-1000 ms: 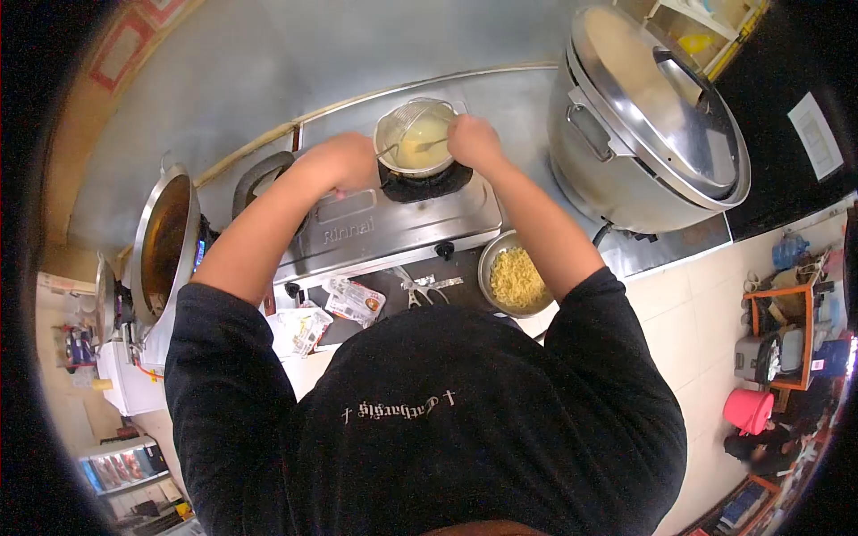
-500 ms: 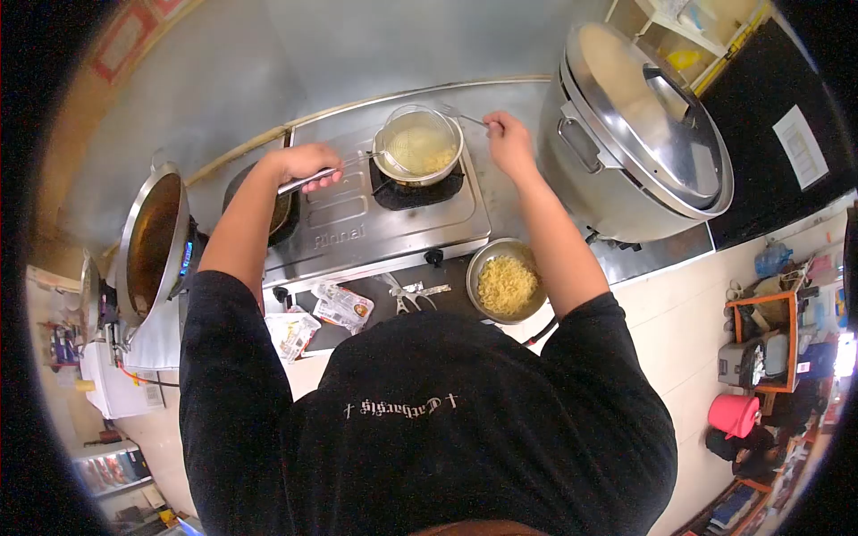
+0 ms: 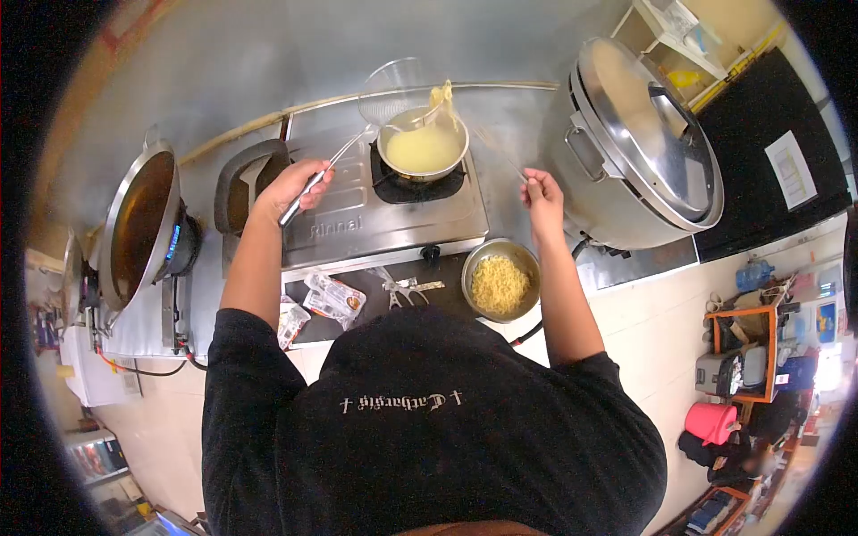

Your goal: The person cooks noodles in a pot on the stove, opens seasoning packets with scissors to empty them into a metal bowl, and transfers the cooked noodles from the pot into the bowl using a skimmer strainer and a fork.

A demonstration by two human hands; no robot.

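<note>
My left hand [image 3: 299, 186] is closed on the metal handle of a wire strainer [image 3: 391, 96]. The strainer's round mesh basket is tilted above the back of a small pot [image 3: 422, 171] with pale, cloudy liquid. A clump of yellow noodles [image 3: 442, 98] hangs by the basket's right edge, over the pot. Right of the pot, my right hand [image 3: 542, 192] pinches the handle of a fork [image 3: 500, 150], whose tines are smeared by motion. In front of the stove, a steel bowl [image 3: 471, 295] contains more noodles.
The pot sits on the right burner of a gas stove [image 3: 344, 228]. At the right stands a large lidded cooker [image 3: 617, 143]; at the left, a wok [image 3: 116, 223] of dark liquid. A dark pan [image 3: 230, 174], scissors [image 3: 404, 290] and opened packets [image 3: 333, 299] are near the stove.
The strainer has risen from the pot toward the back, and noodles now hang above the liquid. My right hand has drawn the fork back toward me and slightly right.
</note>
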